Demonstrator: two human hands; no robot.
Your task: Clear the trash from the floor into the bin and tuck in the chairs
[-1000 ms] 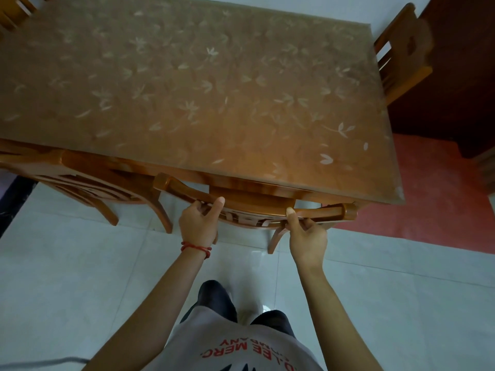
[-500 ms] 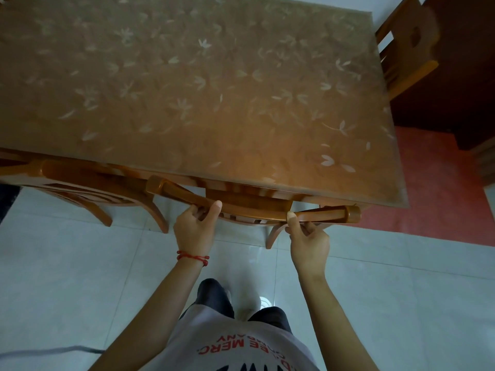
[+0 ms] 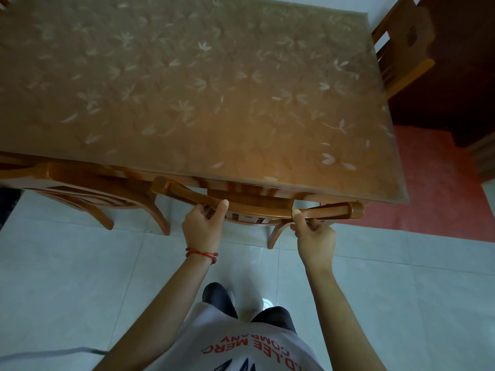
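A wooden chair [image 3: 257,207] stands at the near edge of the table [image 3: 187,89], its curved top rail just below the tabletop's lip. My left hand [image 3: 203,226] grips the rail left of its middle, thumb up against the wood. My right hand [image 3: 316,234] grips the rail toward its right end, thumb on top. The chair's seat is hidden under the table; one back leg [image 3: 276,234] shows between my hands. No trash or bin is in view.
A second wooden chair [image 3: 88,194] sits pushed in to the left along the same edge. A third chair [image 3: 401,54] stands at the table's far right corner. A red mat [image 3: 439,188] lies right of the table. A grey cable [image 3: 53,353] crosses the tiled floor at lower left.
The chair has slid further under the table with both hands on its rail, and my view has moved closer to the table.
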